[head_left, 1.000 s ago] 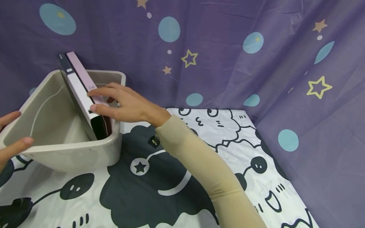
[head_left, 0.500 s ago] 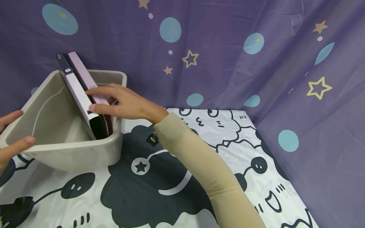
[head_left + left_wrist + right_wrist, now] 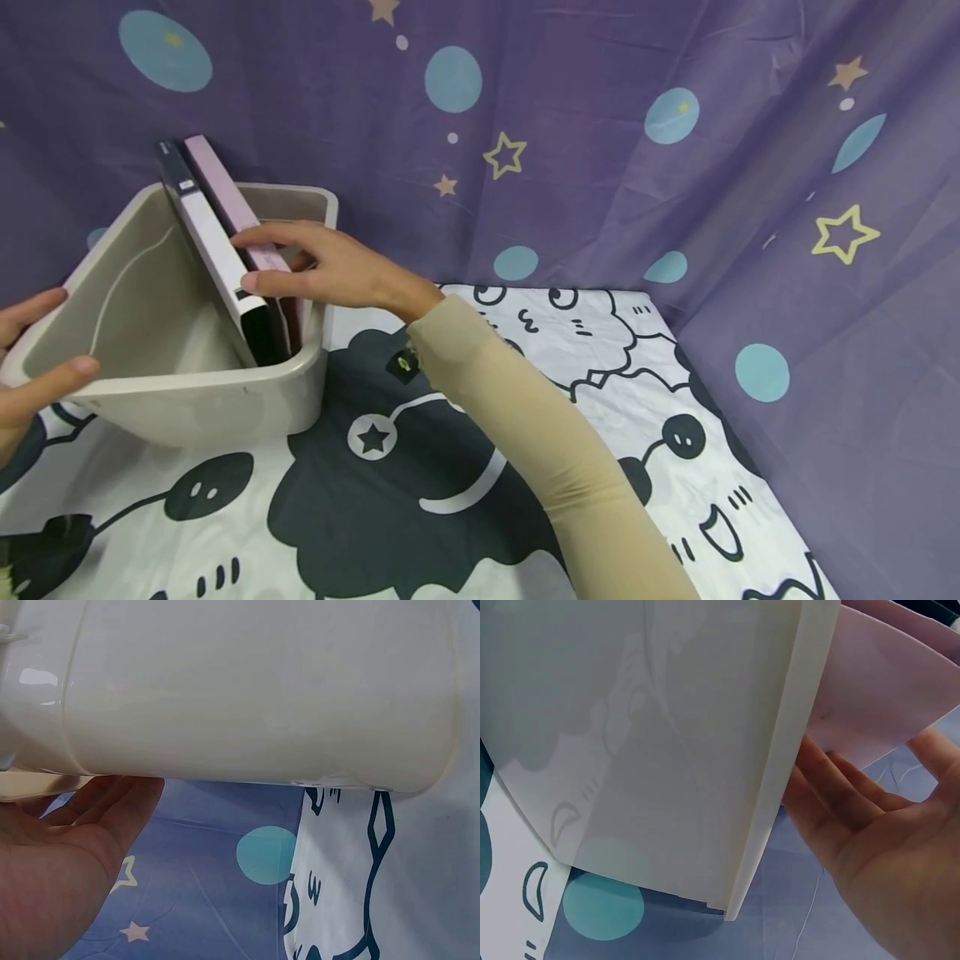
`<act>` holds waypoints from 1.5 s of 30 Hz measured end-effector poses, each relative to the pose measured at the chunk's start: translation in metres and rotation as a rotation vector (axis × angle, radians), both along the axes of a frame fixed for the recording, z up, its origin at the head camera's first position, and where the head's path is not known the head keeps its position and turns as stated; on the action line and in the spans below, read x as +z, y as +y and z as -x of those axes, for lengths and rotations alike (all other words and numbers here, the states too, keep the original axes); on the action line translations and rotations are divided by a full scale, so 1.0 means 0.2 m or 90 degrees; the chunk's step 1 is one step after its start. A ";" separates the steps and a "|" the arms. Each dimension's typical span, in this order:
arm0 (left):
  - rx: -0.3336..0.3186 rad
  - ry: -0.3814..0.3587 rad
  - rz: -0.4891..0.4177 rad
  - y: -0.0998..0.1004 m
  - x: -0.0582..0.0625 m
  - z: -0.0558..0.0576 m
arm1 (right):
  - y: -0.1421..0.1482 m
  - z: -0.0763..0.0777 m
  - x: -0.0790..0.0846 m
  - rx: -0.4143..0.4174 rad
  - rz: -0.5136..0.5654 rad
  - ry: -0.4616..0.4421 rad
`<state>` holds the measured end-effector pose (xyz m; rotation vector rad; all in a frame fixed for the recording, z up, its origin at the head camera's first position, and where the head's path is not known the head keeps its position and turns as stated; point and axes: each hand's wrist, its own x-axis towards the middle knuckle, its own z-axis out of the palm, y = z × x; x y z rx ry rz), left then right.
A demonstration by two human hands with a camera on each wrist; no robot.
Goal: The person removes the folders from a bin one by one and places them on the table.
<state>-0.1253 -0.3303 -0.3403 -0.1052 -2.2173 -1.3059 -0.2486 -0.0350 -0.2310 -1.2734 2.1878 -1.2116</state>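
"How was the right hand (image 3: 330, 267) set, left of the frame's middle?"

"It gripped the pink book (image 3: 227, 196), thumb and index finger reaching across the top to its left side, other fingers bent down along its right; how firmly, I couldn't tell"

"So the book lay within the grip?"

"Its lower stretch did, under the arched hand. The spine ran out past the fingers to the upper left, where its end stood above the bin's rim"

"And just beside it?"

"A black-and-white book (image 3: 214, 242), on its left and tilted the same way, the thumb tip at its spine. Both stood in the right part of the beige bin (image 3: 195, 408)"

"The left hand (image 3: 71, 859)?"

"At the frame's left edge, holding the bin's rim, thumb over it and fingertips higher up"

"Farther out?"

"A tan sleeve (image 3: 525, 408) slanted from the right wrist to the bottom edge, a patterned cloth (image 3: 420, 550) lay beneath the bin, and a purple curtain (image 3: 585, 208) hung across the top and right"
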 end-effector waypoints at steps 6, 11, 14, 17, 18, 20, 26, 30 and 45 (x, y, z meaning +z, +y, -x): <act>0.006 -0.028 0.005 0.00 0.00 -0.01 | 0.00 0.00 -0.02 -0.020 0.012 -0.038; 0.007 -0.032 -0.006 -0.01 -0.01 -0.01 | -0.01 0.02 -0.02 -0.020 0.019 -0.015; 0.003 -0.036 0.001 0.00 0.00 -0.01 | 0.00 0.03 -0.03 -0.013 0.026 -0.011; 0.003 -0.035 0.004 0.02 0.01 -0.02 | 0.00 0.04 -0.05 -0.008 0.041 -0.016; 0.004 -0.034 0.005 0.03 0.01 -0.02 | 0.00 0.04 -0.05 -0.006 0.046 -0.016; 0.005 -0.034 0.005 0.03 0.01 -0.02 | 0.00 0.04 -0.06 -0.002 0.059 -0.019; 0.009 -0.035 0.010 0.02 -0.01 -0.01 | 0.00 0.05 -0.08 -0.002 0.085 -0.023; 0.008 -0.036 0.005 0.01 -0.01 -0.01 | 0.01 0.05 -0.09 -0.010 0.087 0.007; 0.021 -0.030 0.012 -0.15 -0.15 0.09 | 0.04 0.06 -0.13 -0.026 0.125 -0.062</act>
